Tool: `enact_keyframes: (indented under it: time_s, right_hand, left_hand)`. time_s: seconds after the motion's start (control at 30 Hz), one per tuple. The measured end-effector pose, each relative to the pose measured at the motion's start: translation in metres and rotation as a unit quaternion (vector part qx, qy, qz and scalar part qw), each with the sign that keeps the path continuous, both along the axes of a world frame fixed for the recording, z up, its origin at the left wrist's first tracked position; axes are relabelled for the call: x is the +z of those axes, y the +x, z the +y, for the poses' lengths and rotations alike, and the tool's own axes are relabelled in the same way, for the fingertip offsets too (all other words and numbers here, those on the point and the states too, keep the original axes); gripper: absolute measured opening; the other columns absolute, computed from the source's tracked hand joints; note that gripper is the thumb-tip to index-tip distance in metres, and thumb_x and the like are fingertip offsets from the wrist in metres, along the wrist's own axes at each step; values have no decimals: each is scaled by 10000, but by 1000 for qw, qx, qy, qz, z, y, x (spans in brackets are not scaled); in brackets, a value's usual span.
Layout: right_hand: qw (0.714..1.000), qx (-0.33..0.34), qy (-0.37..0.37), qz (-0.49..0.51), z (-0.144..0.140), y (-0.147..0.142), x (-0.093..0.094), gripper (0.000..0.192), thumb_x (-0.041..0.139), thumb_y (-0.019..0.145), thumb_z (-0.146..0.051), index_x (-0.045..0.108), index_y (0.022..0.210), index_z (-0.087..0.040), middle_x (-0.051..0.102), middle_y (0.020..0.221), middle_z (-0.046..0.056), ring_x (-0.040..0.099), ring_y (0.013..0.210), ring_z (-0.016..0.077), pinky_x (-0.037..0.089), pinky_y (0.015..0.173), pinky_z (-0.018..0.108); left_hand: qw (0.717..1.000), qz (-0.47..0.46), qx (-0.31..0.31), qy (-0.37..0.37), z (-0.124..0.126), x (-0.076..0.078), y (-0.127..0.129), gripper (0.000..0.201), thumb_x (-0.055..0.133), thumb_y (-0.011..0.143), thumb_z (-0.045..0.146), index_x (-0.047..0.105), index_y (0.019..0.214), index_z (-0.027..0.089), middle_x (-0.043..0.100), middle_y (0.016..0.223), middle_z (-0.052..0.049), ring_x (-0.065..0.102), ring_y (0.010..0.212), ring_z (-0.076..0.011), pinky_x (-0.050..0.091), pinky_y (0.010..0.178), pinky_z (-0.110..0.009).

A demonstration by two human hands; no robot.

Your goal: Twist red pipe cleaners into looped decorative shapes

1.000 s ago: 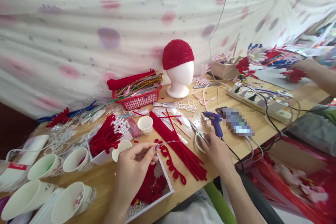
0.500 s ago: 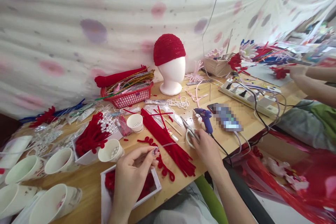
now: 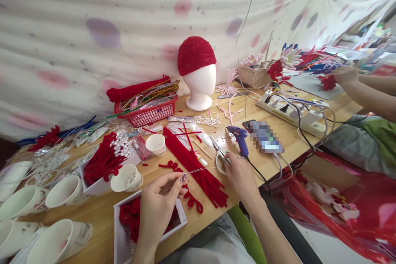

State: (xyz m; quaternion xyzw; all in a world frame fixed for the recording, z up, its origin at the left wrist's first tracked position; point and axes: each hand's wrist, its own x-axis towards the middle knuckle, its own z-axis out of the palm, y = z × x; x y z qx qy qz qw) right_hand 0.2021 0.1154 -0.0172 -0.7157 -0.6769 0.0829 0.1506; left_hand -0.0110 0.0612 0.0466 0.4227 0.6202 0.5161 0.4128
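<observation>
Left hand [image 3: 159, 202] raised over the white tray [image 3: 182, 218], grip pinching a thin wire [image 3: 198, 170] between thumb and forefinger. Wire running out to the right from that pinch, crossing above the red stems [image 3: 194, 161] on the bench [image 3: 105, 214]. Just beyond the pinch, a red curled trim [image 3: 193, 202] lying flat. Left of it, a cup [image 3: 127, 178] of pearls.

Right hand [image 3: 241, 175] resting on the bench right of the wire's tip, grip curled on the scissors [image 3: 220, 157] at their handles; blades pointing away, up the bench. Just right of this grip, a blue glue gun [image 3: 239, 140], then a phone [image 3: 266, 137]. Far beyond, a foam head [image 3: 199, 86] in a red cap [image 3: 195, 54] beside a red basket [image 3: 148, 112]. At the far right, another person's hand [image 3: 345, 75] among coloured stems.
</observation>
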Motion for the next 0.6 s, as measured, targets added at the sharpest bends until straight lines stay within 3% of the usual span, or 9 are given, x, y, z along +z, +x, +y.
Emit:
enact_keyframes:
  time_s: [0.6]
  right_hand:
    - [999, -9, 19, 38, 1, -1, 1, 185, 517, 897, -84, 646, 1010, -153, 725, 894, 99, 660, 809, 247, 353, 649, 286]
  left_hand:
    - [1000, -12, -7, -9, 6, -4, 2, 146, 746, 711, 320, 777, 764, 187, 744, 608, -1, 686, 523, -160, 574, 521, -216]
